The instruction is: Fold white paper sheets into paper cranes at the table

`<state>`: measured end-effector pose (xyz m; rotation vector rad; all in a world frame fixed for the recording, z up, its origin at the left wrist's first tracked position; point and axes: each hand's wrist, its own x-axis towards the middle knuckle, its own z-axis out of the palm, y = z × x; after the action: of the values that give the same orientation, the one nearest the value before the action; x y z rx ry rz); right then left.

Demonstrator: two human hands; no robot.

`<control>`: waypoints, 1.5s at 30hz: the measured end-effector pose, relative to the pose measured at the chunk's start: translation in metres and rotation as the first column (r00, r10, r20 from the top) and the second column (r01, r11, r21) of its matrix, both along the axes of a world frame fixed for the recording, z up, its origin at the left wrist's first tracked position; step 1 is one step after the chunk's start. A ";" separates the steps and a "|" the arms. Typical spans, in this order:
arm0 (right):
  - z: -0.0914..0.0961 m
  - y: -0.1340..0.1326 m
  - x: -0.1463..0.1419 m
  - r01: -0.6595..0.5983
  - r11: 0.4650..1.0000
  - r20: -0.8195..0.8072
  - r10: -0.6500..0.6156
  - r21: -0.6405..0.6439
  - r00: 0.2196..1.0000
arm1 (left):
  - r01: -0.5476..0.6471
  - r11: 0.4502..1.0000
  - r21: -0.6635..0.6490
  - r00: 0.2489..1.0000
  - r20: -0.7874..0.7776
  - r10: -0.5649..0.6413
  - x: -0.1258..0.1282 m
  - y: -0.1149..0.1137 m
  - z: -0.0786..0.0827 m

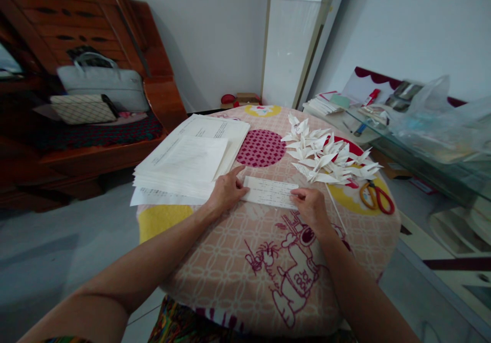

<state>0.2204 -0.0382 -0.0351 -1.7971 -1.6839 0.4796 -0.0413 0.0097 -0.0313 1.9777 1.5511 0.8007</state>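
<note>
A folded sheet of printed paper (269, 191) lies flat on the patterned tablecloth (230, 251), its long side running left to right. My left hand (227, 192) pinches its left end between thumb and fingers. At the right end, my right hand (310, 207) grips the paper's edge, thumb and fingertips together. Left of the paper is a thick stack of printed sheets (164, 171), with a smaller blank-looking sheet (195, 157) on top. Several folded white paper cranes (318, 151) sit in a heap beyond my right hand.
Scissors with red and yellow handles (378, 198) lie near the table's right edge, and a thin stick (337, 210) points toward them. A glass shelf (422, 151) with plastic bags (429, 112) stands at the right. On the left is a wooden bench (153, 92) holding a grey bag (103, 84).
</note>
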 end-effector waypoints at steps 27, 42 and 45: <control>0.001 -0.001 -0.002 0.060 0.998 -0.015 -0.060 0.007 0.998 | -0.014 1.000 -0.025 1.000 -0.007 0.014 0.001 0.000 0.004; -0.002 0.000 -0.002 0.061 0.998 0.026 -0.061 0.011 0.998 | 0.003 1.000 -0.012 1.000 0.011 -0.003 0.000 0.002 0.003; -0.001 0.000 -0.002 0.056 0.998 0.022 -0.056 0.018 0.998 | 0.000 1.000 -0.011 1.000 0.013 0.000 0.000 0.002 0.002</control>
<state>0.2182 -0.0381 -0.0364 -1.8387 -1.6432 0.4211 -0.0415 0.0119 -0.0294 1.9609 1.5445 0.8025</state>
